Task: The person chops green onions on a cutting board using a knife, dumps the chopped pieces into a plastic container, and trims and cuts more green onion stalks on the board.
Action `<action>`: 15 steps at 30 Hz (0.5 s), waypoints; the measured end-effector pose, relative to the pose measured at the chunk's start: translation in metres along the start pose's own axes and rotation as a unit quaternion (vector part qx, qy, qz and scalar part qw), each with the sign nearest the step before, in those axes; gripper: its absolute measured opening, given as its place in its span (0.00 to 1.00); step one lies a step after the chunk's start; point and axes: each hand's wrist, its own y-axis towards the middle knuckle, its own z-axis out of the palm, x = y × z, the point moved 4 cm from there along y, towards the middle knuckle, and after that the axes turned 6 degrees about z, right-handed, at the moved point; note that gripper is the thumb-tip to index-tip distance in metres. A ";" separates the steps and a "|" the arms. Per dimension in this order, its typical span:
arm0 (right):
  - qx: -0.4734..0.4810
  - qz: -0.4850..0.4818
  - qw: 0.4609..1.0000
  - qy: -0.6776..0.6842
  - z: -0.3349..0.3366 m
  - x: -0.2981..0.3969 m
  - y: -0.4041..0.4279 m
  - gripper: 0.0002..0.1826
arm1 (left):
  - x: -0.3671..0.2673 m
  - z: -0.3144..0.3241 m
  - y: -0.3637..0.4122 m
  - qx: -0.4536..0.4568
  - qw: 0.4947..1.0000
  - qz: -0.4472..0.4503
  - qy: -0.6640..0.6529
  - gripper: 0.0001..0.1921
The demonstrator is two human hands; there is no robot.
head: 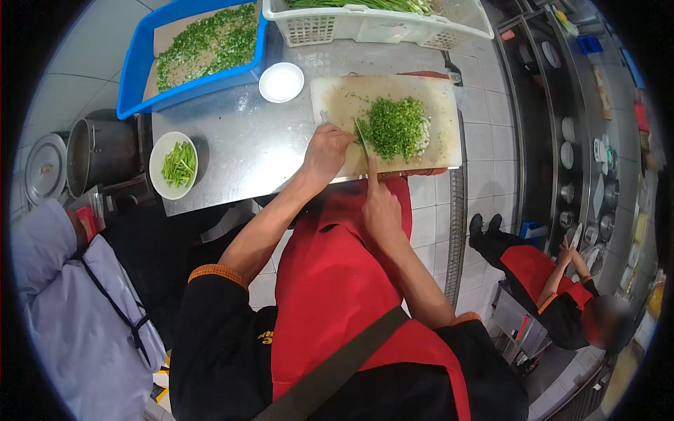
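Note:
My right hand [382, 210] grips a kitchen knife [364, 142], index finger stretched along it. The blade stands at the left edge of a heap of finely chopped scallion greens [397, 129]. This heap lies on a pale, stained cutting board [445, 110]. My left hand [327, 152] is at the board's left side, fingers bunched close to the blade. A bit of green shows at its fingertips; whether it grips anything is hidden. Just beyond its knuckles is a small pale, shiny thing [324, 116] that I cannot make out.
A white bowl [281, 82] and a bowl of cut green stalks [179, 166] stand on the steel table [237, 137]. Behind are a blue bin [195, 87] of chopped greens and a white crate [363, 25] of scallions. People stand at left [89, 316] and right [537, 273], the latter holding a knife.

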 end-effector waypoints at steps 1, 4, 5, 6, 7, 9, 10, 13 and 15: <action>0.002 0.007 1.000 -0.001 -0.003 0.001 0.004 0.45 | -0.005 0.000 0.000 0.004 1.000 -0.001 -0.007 0.09; 0.020 -0.014 1.000 -0.002 -0.024 0.011 0.046 0.46 | -0.003 -0.004 0.007 0.016 1.000 -0.007 0.012 0.07; 0.021 -0.018 1.000 -0.001 -0.024 0.007 0.041 0.46 | -0.003 -0.004 0.005 0.014 1.000 -0.010 0.016 0.07; 0.010 -0.049 0.999 0.005 -0.024 0.006 0.030 0.46 | 0.002 -0.005 -0.001 -0.010 0.999 -0.033 0.017 0.07; -0.004 -0.068 0.998 0.010 -0.026 0.003 0.016 0.46 | 0.000 -0.004 -0.002 -0.030 0.998 -0.051 0.008 0.06; 0.037 -0.026 0.999 -0.014 -0.018 0.001 -0.003 0.46 | -0.003 -0.002 -0.004 -0.027 0.998 -0.064 -0.004 0.06; 0.078 0.016 0.996 -0.036 -0.013 -0.001 -0.007 0.46 | -0.003 0.000 -0.002 -0.023 0.997 -0.076 -0.015 0.06; -0.010 -0.033 0.999 -0.006 -0.012 -0.001 0.025 0.47 | -0.004 0.003 0.003 -0.040 0.997 -0.065 0.019 0.06; -0.007 -0.034 0.999 -0.026 -0.013 -0.002 0.028 0.47 | -0.006 0.003 -0.007 -0.033 0.997 -0.071 0.025 0.06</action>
